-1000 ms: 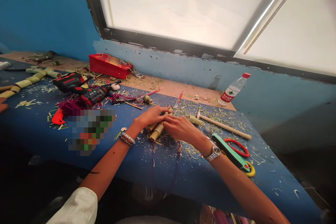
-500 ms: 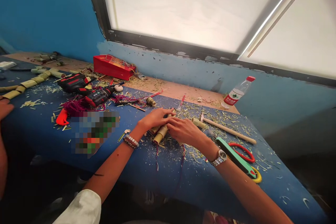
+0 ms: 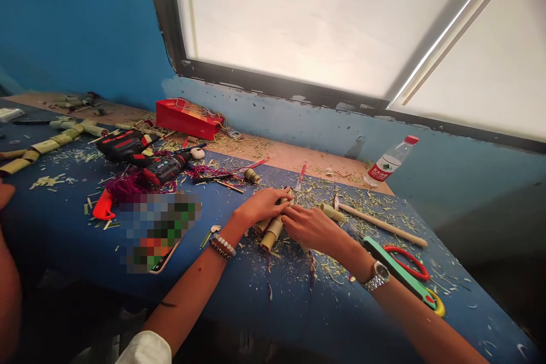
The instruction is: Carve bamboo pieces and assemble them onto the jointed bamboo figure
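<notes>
In the middle of the table, my left hand (image 3: 268, 205) and my right hand (image 3: 310, 226) meet over a small bundle of bamboo tube pieces (image 3: 272, 232). The left fingers are closed around the far end of the bundle. Curled in from the right side, the fingers of my right hand press against the same pieces; their tips are partly hidden. Thin dark cords (image 3: 269, 281) hang from the near ends towards the table's edge. Just right of my right hand lies another bamboo piece (image 3: 333, 212), beside a hammer (image 3: 384, 224).
Scissors (image 3: 407, 261) and a green-handled tool (image 3: 398, 270) lie near my right forearm. A water bottle (image 3: 390, 162) stands at the back right. To the left are a cordless drill (image 3: 164, 168), a phone (image 3: 168, 256), a red box (image 3: 187, 119), jointed bamboo (image 3: 53, 142) and another person's arm (image 3: 6, 273).
The view has shifted, so everything sits slightly lower and farther right in it. Both hands stay on the bamboo pieces with almost the same grip.
</notes>
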The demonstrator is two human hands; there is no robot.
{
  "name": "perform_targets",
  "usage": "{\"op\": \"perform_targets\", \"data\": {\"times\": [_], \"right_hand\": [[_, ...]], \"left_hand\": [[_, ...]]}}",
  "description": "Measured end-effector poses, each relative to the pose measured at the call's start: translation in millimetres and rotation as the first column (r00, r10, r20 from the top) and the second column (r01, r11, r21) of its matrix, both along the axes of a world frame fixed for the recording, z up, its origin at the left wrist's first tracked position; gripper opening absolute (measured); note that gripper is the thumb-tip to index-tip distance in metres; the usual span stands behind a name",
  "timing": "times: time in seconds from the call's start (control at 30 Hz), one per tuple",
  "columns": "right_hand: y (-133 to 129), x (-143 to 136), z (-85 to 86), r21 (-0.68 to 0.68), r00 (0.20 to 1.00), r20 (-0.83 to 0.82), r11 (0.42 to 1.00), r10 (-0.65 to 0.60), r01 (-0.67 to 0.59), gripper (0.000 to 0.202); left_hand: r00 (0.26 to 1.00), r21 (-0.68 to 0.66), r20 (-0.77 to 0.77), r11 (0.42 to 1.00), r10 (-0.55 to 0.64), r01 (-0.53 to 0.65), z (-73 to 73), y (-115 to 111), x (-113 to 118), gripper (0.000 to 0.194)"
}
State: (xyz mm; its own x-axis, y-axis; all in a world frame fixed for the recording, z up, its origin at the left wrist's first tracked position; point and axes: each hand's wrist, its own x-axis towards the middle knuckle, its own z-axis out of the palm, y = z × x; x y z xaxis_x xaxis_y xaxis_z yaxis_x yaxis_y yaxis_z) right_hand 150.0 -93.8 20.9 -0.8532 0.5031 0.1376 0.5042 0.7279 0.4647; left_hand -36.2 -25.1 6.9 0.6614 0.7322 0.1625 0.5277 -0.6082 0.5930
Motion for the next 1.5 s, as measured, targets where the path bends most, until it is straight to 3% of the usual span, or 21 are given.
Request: {"op": "perform_targets", "data": {"times": [0.23, 0.5, 0.67, 0.77, 0.87, 0.97, 1.03, 1.1, 1.17, 1.23, 1.27, 1.3, 1.4, 1.5], "right_hand": [[-5, -15, 0.3, 0.086, 0.997, 0.006, 0.993, -0.081, 0.08, 0.016], [-14, -14, -5.9, 0.104, 0.998, 0.036, 0.994, -0.042, 0.038, 0.02], [-23, -15, -6.9, 0.116, 0.999, -0.033, 0.992, -0.039, 0.043, 0.019], [-43, -14, -1.2, 0.091, 0.991, -0.129, 0.995, -0.024, 0.036, 0.021], [-85, -3, 2.1, 0.022, 0.953, -0.301, 0.999, -0.022, 0.03, 0.023], [-138, 13, -9.5, -0.059, 0.831, -0.547, 0.994, -0.106, 0.088, 0.029], [-168, 20, -27.0, -0.098, 0.673, -0.71, 0.975, -0.209, 0.2, 0.033], [-189, 22, -47.7, -0.104, 0.445, -0.851, 0.92, -0.279, 0.377, 0.027], [-198, 19, -63.8, -0.155, 0.128, -0.952, 0.798, -0.278, 0.582, 0.022], [-195, 14, -68.9, -0.26, -0.161, -0.965, 0.698, -0.206, 0.667, 0.018], [-191, 13, -66.7, -0.299, -0.242, -0.953, 0.693, -0.182, 0.656, 0.016], [-185, 11, -61.8, -0.314, -0.276, -0.945, 0.719, -0.175, 0.62, 0.015], [-158, 8, -37.7, -0.347, -0.22, -0.935, 0.853, -0.28, 0.39, 0.019], [-121, -6, -13.4, -0.457, -0.25, -0.866, 0.889, -0.433, 0.042, 0.02]], "left_hand": [[1.0, 0.017, -0.028, 1.0, 0.003, -0.002, 0.9, -3, 0, 0.037], [0.999, 0.069, -0.045, 0.997, -0.019, 0.022, -2.8, -1, 2, 0.037], [0.997, 0.123, -0.057, 0.991, -0.043, 0.049, -4.6, -1, 2, 0.037], [0.997, 0.186, -0.08, 0.982, -0.01, 0.025, -7.0, 0, 2, 0.038], [0.999, 0.25, -0.05, 0.968, 0.019, -0.006, -6.8, 1, 2, 0.037], [0.999, 0.307, -0.005, 0.951, 0.036, -0.033, -2.4, 4, 1, 0.029], [0.997, 0.342, 0.017, 0.936, 0.076, -0.077, 1.0, 5, 1, 0.022], [0.991, 0.369, 0.056, 0.92, 0.122, -0.135, 4.5, 5, 2, 0.02], [0.978, 0.351, 0.124, 0.914, 0.169, -0.203, 9.8, 4, 3, 0.028], [0.95, 0.29, 0.211, 0.914, 0.229, -0.284, 19.2, 3, 4, 0.037], [0.932, 0.26, 0.251, 0.909, 0.26, -0.324, 25.8, 2, 3, 0.039], [0.916, 0.244, 0.282, 0.902, 0.285, -0.356, 33.7, 2, 2, 0.039], [0.905, 0.281, 0.307, 0.881, 0.294, -0.382, 61.9, -1, -3, 0.03], [0.889, 0.294, 0.346, 0.865, 0.301, -0.407, 88.8, -11, 1, 0.026]]}}
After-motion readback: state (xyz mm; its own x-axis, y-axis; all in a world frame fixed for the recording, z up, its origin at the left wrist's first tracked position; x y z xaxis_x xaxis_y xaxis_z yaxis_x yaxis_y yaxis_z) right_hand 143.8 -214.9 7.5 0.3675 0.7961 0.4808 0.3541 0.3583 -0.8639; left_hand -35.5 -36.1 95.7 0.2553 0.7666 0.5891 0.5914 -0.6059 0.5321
